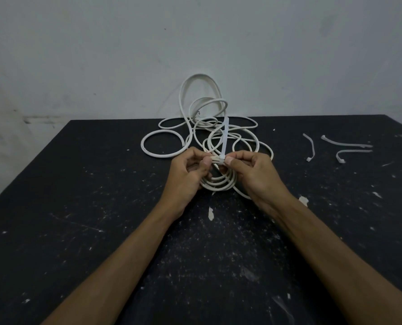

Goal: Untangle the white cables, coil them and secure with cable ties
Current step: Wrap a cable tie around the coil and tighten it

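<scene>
Under both hands lies a black bench [78, 207] with white specks; behind the hands, a big loose tangle of white cable [202, 127] spreads on the bench and loops up against the wall [101, 55]; between the hands sits a small coil [218, 182] of the same cable; the left hand [187, 174] pinches the coil at its top, fingers curled; the right hand [253, 170] pinches it just beside, thumb touching a white cable tie [225, 139] wrapped round the coil, its tail sticking up; well off to the right of the right hand lie three spare ties [346, 144].
</scene>
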